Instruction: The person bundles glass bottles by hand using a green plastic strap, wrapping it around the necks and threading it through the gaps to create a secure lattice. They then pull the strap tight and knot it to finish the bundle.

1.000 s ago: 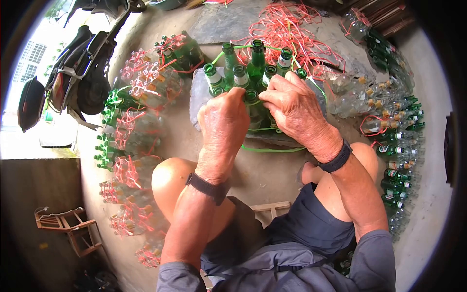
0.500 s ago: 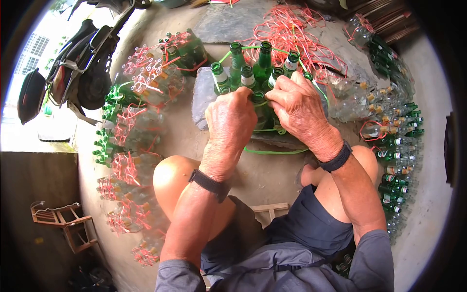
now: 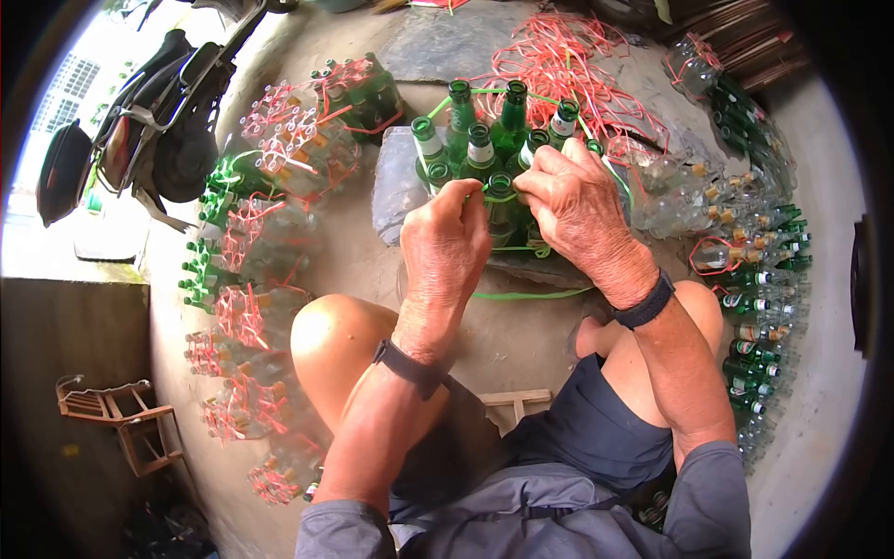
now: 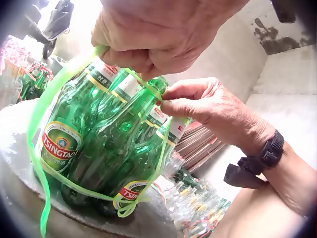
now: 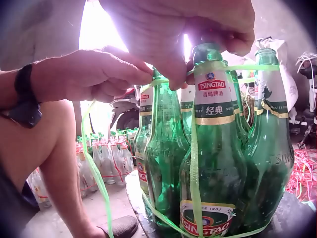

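Green glass bottles (image 4: 106,144) stand upright in a tight group on a grey slab (image 3: 396,191), with green strap (image 5: 194,168) round their bodies and necks. My left hand (image 3: 442,238) pinches the strap left of the front bottle's neck (image 3: 500,186); in the left wrist view the strap's loose end (image 4: 42,114) hangs down from it. On the neck's other side my right hand (image 3: 577,205) pinches the strap between thumb and forefinger. The right wrist view shows the strap crossing the neck between both hands. A knot (image 4: 130,207) lies low on the bundle.
Tied bottle bundles (image 3: 247,317) line the left floor, and more bottles (image 3: 745,307) lie along the right wall. Behind the slab is a tangled heap of red strap (image 3: 559,65). A motorbike (image 3: 158,121) is at upper left, a small wooden chair (image 3: 126,415) at lower left.
The bottles sit slightly further right in the head view. My left hand has shifted right and a little down, still pinching the strap; my right hand has barely moved.
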`<state>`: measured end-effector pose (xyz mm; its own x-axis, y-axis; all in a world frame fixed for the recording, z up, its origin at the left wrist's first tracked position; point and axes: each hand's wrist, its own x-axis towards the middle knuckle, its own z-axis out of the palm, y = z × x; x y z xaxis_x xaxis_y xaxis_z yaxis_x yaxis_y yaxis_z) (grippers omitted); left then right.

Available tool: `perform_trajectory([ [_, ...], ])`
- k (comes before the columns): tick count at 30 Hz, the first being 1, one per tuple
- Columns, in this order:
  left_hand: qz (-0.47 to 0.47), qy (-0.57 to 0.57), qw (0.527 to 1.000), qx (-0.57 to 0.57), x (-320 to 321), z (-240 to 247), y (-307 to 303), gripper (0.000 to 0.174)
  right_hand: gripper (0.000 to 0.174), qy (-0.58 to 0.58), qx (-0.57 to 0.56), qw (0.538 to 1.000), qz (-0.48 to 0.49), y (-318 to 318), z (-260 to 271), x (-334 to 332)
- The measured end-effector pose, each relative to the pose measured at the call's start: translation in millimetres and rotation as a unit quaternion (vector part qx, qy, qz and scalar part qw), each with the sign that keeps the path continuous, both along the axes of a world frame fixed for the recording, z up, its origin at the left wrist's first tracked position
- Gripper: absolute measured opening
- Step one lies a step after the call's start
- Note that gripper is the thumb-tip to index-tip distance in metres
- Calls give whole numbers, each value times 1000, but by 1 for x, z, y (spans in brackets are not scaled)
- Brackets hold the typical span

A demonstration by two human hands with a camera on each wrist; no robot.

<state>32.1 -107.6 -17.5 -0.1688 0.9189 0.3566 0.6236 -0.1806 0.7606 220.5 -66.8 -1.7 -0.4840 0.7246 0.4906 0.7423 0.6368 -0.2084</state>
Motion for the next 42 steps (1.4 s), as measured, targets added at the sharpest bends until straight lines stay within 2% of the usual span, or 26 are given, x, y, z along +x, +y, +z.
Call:
perform_trajectory([
  [10, 41, -50, 998, -14, 4, -4, -14, 8, 9, 17, -14, 1000, 5, 2, 0, 1],
  [22, 39, -258, 963, -73, 2, -32, -10, 14, 12, 12, -14, 1000, 15, 3, 8, 2],
  [27, 3, -365, 923, -126, -1, -28, -9, 14, 14, -1, -39, 999, 32, 6, 18, 5],
  [29, 9, -375, 918, -131, 0, -34, -7, 14, 15, -2, -56, 998, 35, 9, 22, 5],
  [31, 16, -383, 913, -137, 1, -37, -5, 14, 15, 62, -69, 995, 40, 14, 24, 4],
  [35, 24, -401, 905, -144, 2, -43, -2, 15, 15, 92, -101, 988, 71, 23, 33, -9],
  [38, 41, -398, 904, -148, 3, -46, 0, 18, 16, 54, -103, 985, 130, 29, 40, -21],
  [42, 70, -396, 902, -154, 6, -47, 2, 19, 16, -2, -114, 981, 155, 40, 43, -29],
])
